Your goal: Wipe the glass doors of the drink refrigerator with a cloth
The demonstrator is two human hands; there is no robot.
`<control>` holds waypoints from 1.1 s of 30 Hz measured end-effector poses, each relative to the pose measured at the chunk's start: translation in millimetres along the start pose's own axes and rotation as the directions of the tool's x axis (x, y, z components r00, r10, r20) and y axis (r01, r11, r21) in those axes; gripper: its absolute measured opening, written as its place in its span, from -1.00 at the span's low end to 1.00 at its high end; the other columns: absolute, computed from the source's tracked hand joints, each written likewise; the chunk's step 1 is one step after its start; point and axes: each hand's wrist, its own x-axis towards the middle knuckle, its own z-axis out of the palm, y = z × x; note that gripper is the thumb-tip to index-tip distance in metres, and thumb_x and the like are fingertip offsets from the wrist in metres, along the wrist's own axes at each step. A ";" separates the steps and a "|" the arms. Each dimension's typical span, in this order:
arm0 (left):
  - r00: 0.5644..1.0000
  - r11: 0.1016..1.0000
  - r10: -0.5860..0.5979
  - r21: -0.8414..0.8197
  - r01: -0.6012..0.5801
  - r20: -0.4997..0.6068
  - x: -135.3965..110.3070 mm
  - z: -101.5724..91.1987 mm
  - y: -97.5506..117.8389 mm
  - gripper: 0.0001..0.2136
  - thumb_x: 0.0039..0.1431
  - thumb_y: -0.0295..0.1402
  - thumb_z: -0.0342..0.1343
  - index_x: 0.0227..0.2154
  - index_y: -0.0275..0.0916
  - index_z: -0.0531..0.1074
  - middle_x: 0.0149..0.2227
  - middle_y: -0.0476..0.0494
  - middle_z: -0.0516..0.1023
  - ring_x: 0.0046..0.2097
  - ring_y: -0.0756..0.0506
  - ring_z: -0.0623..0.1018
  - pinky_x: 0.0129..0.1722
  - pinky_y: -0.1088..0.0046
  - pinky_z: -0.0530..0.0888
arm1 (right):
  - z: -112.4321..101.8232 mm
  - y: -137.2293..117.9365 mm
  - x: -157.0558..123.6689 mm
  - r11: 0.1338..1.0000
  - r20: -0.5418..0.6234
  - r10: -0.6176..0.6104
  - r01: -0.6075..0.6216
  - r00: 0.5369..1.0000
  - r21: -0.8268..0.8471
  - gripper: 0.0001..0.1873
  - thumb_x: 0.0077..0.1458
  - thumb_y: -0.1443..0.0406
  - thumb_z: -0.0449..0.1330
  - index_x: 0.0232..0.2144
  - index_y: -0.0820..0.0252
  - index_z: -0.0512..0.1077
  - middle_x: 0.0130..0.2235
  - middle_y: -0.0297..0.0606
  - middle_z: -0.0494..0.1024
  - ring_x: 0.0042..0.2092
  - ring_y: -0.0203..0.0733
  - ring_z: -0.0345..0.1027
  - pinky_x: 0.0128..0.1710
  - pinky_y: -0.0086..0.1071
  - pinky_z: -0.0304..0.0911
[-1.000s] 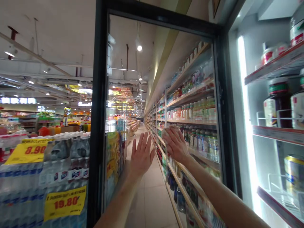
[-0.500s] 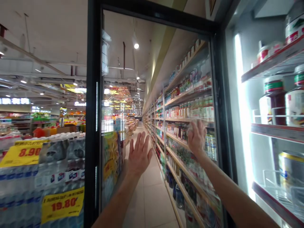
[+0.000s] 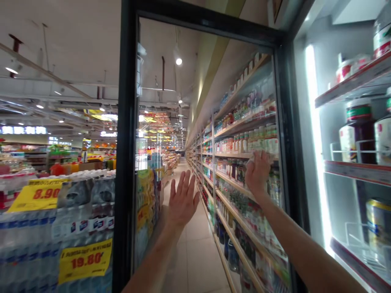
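A glass door [image 3: 165, 49] in a black frame stands open in front of me, with shelves and an aisle visible through or reflected in its pane. My left hand [image 3: 183, 199] lies against the glass, palm forward and fingers stretched out, holding nothing. Higher up and to the right, my right hand [image 3: 258, 175] presses a crumpled whitish cloth [image 3: 270, 158] to the pane. Its fingers cover most of the cloth, so whether it is fabric or paper is unclear.
A lit cooler with bottles [image 3: 356, 130] and a can [image 3: 378, 221] on wire-fronted shelves is at the right. Left of the door frame [image 3: 126, 142] stand packs of bottled water [image 3: 27, 240] with yellow price signs [image 3: 85, 260].
The whole view has shifted slightly, so the door and both hands appear a little further right. My left hand stays flat on the glass, and my right hand keeps the cloth on the pane.
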 end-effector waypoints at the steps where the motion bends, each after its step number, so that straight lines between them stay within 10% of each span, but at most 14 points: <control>1: 1.000 1.000 -0.002 0.000 0.002 -0.002 0.0 0.0 -0.1 -0.49 0.23 -0.29 -0.07 0.22 -0.31 0.06 0.19 -0.25 0.26 0.28 -0.14 0.11 0.27 0.20 -0.05 | -0.1 -4.4 -1.4 0.994 0.054 -0.102 0.101 0.993 0.029 -0.50 0.19 0.26 -0.11 0.16 0.24 0.20 0.25 0.00 0.14 0.30 0.04 -0.11 0.19 0.07 -0.03; 5: 1.000 1.000 -0.004 0.000 0.004 -0.005 -0.2 -0.2 -0.4 -0.46 0.22 -0.28 -0.06 0.23 -0.29 0.02 0.18 -0.24 0.27 0.29 -0.13 0.10 0.27 0.20 -0.06 | -4.1 -17.0 -10.3 0.868 0.225 -0.496 0.466 0.839 0.173 -0.55 0.17 0.28 -0.04 0.11 0.06 0.26 0.22 -0.19 0.22 0.29 -0.07 -0.04 0.23 -0.04 -0.04; 10: 1.000 1.000 -0.005 -0.003 0.005 -0.005 -0.3 0.2 0.3 -0.46 0.23 -0.29 -0.07 0.24 -0.30 0.01 0.19 -0.24 0.26 0.29 -0.13 0.09 0.27 0.21 -0.06 | 0.8 -6.7 4.0 1.000 0.006 -0.026 0.026 1.000 0.017 -0.51 0.21 0.27 -0.13 0.17 0.19 0.18 0.23 -0.02 0.17 0.29 0.02 -0.06 0.18 0.09 -0.03; 12: 1.000 1.000 -0.007 -0.008 0.007 -0.004 -0.5 0.9 0.3 -0.47 0.23 -0.29 -0.07 0.24 -0.30 0.01 0.19 -0.24 0.25 0.29 -0.14 0.10 0.27 0.20 -0.06 | 3.1 -13.4 7.7 0.991 0.049 -0.128 0.125 0.991 0.051 -0.51 0.21 0.27 -0.13 0.17 0.16 0.19 0.24 -0.07 0.16 0.30 -0.01 -0.08 0.20 0.06 -0.04; 16: 1.000 1.000 -0.011 -0.006 0.011 0.010 -1.2 2.1 -0.8 -0.47 0.23 -0.30 -0.07 0.23 -0.31 0.02 0.20 -0.26 0.24 0.28 -0.15 0.11 0.27 0.19 -0.07 | 3.8 -21.4 9.6 0.834 0.238 -0.550 0.511 0.801 0.209 -0.57 0.18 0.28 -0.06 0.09 0.05 0.29 0.21 -0.21 0.23 0.28 -0.11 -0.03 0.24 -0.07 -0.05; 19: 1.000 1.000 -0.003 0.005 0.003 0.012 -1.3 2.0 -1.0 -0.46 0.22 -0.30 -0.06 0.24 -0.31 0.01 0.20 -0.26 0.24 0.29 -0.14 0.10 0.27 0.19 -0.08 | 8.0 -2.9 24.3 0.974 0.102 -0.221 0.213 0.970 0.079 -0.54 0.20 0.26 -0.11 0.12 0.14 0.26 0.22 -0.10 0.20 0.27 -0.01 -0.02 0.22 0.04 -0.06; 22: 1.000 1.000 -0.003 0.013 0.003 0.012 -1.2 2.0 -0.5 -0.46 0.23 -0.27 -0.07 0.24 -0.30 0.00 0.20 -0.25 0.24 0.28 -0.14 0.11 0.27 0.19 -0.09 | 16.2 6.6 43.1 0.994 -0.045 0.107 -0.106 0.993 0.028 -0.50 0.21 0.24 -0.16 0.16 0.21 0.20 0.23 -0.01 0.16 0.28 0.06 -0.06 0.21 0.10 -0.09; 25: 1.000 1.000 -0.009 0.016 0.008 0.016 -1.5 2.2 -0.6 -0.46 0.23 -0.28 -0.09 0.24 -0.29 -0.01 0.20 -0.24 0.24 0.28 -0.15 0.12 0.27 0.18 -0.08 | 19.6 -12.7 47.3 0.991 0.077 -0.116 0.109 0.990 0.081 -0.52 0.19 0.24 -0.12 0.13 0.15 0.24 0.23 -0.12 0.19 0.29 -0.02 -0.07 0.23 0.01 -0.07; 28: 1.000 1.000 -0.005 0.014 0.005 0.023 -1.9 1.6 -1.6 -0.46 0.23 -0.28 -0.08 0.24 -0.30 0.00 0.20 -0.24 0.23 0.28 -0.15 0.13 0.27 0.18 -0.07 | 18.5 -30.9 45.2 0.889 0.221 -0.453 0.419 0.863 0.185 -0.56 0.18 0.25 -0.09 0.09 0.07 0.28 0.23 -0.24 0.20 0.30 -0.11 -0.08 0.25 -0.06 -0.09; 30: 1.000 1.000 0.003 0.012 -0.003 0.023 -1.7 0.6 -2.1 -0.46 0.23 -0.29 -0.08 0.24 -0.30 0.00 0.20 -0.24 0.23 0.28 -0.14 0.12 0.27 0.20 -0.06 | 19.4 -28.0 51.8 0.929 0.203 -0.362 0.334 0.910 0.159 -0.55 0.18 0.25 -0.11 0.09 0.08 0.28 0.23 -0.21 0.21 0.29 -0.08 -0.06 0.23 -0.01 -0.08; 33: 1.000 1.000 0.009 0.009 -0.009 0.015 -0.8 -0.6 -2.2 -0.46 0.22 -0.30 -0.07 0.24 -0.30 0.00 0.20 -0.24 0.23 0.30 -0.13 0.07 0.27 0.20 -0.07 | 25.5 -16.4 72.2 0.992 0.011 0.098 -0.099 0.995 0.077 -0.48 0.20 0.23 -0.20 0.15 0.27 0.21 0.23 0.01 0.17 0.28 0.06 -0.07 0.19 0.14 -0.10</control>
